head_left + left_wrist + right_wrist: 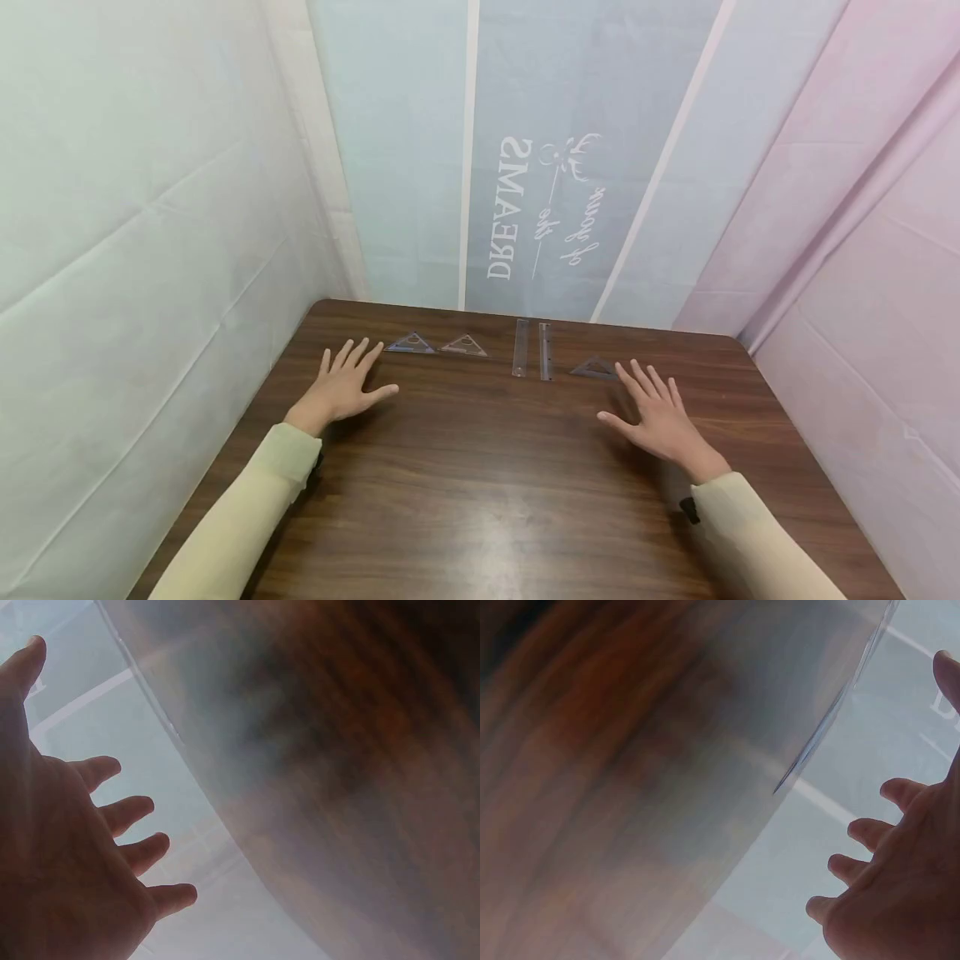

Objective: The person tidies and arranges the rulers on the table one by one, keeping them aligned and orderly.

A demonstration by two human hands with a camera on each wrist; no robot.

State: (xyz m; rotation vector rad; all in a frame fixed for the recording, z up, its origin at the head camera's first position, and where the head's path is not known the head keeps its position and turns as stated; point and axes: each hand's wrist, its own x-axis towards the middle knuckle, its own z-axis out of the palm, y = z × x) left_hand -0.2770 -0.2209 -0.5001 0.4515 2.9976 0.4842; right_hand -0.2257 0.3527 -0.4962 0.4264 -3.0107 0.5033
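Fingers spread, my left hand (341, 387) hovers palm down over the table's left side, its fingertips close to a bluish clear set square (411, 343). Beside that lies a second clear set square (464, 346). Two clear rulers (520, 348) (545, 352) lie side by side near the middle of the far edge. On the right, a dark-tinted set square (595, 368) lies by the fingertips of my right hand (655, 415), which is also spread and holds nothing. Both wrist views show the palms (67, 855) (907, 877) with straight, parted fingers and nothing in them.
The brown wood-grain table (465, 467) has rounded far corners. Behind it hangs a blue-grey cloth (420, 167) with white lettering and stripes. Pale cloth walls (150, 250) (885, 292) stand close along the left and right sides.
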